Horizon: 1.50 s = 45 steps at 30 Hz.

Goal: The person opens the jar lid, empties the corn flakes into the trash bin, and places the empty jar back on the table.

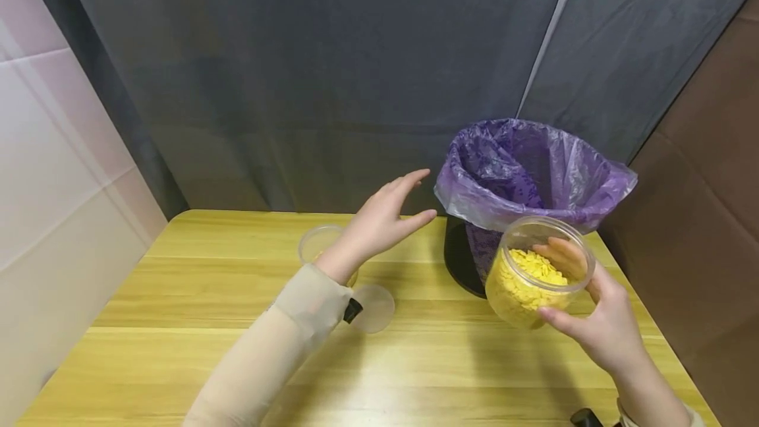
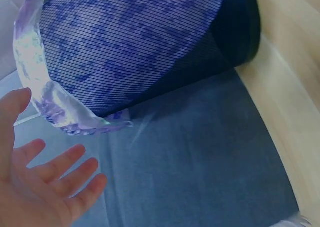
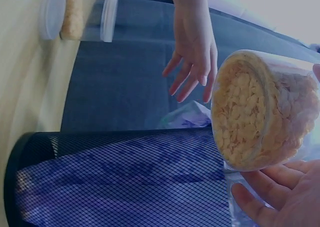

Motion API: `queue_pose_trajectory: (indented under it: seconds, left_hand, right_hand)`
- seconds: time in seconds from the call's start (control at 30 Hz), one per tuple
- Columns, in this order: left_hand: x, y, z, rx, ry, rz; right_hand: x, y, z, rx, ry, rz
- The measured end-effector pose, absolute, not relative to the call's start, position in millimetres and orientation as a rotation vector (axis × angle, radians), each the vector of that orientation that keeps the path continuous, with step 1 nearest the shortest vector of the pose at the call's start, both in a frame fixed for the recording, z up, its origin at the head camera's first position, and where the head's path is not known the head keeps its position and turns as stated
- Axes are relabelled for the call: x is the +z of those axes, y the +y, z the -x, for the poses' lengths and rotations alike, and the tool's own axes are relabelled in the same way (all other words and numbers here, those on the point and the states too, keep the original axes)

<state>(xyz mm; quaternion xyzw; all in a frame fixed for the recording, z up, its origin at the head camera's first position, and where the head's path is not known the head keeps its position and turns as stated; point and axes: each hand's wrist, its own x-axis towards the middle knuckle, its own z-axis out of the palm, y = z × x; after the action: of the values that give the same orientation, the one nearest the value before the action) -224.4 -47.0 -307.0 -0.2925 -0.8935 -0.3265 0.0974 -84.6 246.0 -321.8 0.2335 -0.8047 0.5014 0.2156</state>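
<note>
My right hand (image 1: 611,321) grips a clear plastic jar (image 1: 516,302) of yellow flakes (image 1: 536,269), tilted with its open mouth up, in front of the trash can. The flakes fill much of the jar. In the right wrist view the jar's bottom (image 3: 240,112) faces the camera. My left hand (image 1: 385,216) hangs in the air left of the trash can, fingers extended and apart, holding nothing. A purple bag (image 1: 474,199) lines the black mesh trash can (image 1: 459,256) and folds over its rim. The left wrist view shows the left hand (image 2: 45,187) beside the bag's rim.
A second clear jar (image 1: 317,239) stands on the wooden table (image 1: 207,295), partly hidden behind the left forearm. The right wrist view shows yellowish contents in this jar (image 3: 75,17). A round translucent lid (image 1: 375,308) lies near it. A grey curtain (image 1: 296,84) hangs behind the table.
</note>
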Motion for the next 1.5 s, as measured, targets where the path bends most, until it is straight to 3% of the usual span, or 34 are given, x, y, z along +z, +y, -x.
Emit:
queue_pose_trajectory:
  seconds: [1.5]
  left_hand:
    - [-285.7,19.3,242.0,-1.0,-2.486,0.941]
  right_hand:
    - [-283.6,261.1,85.4,1.22,-2.115,-0.484]
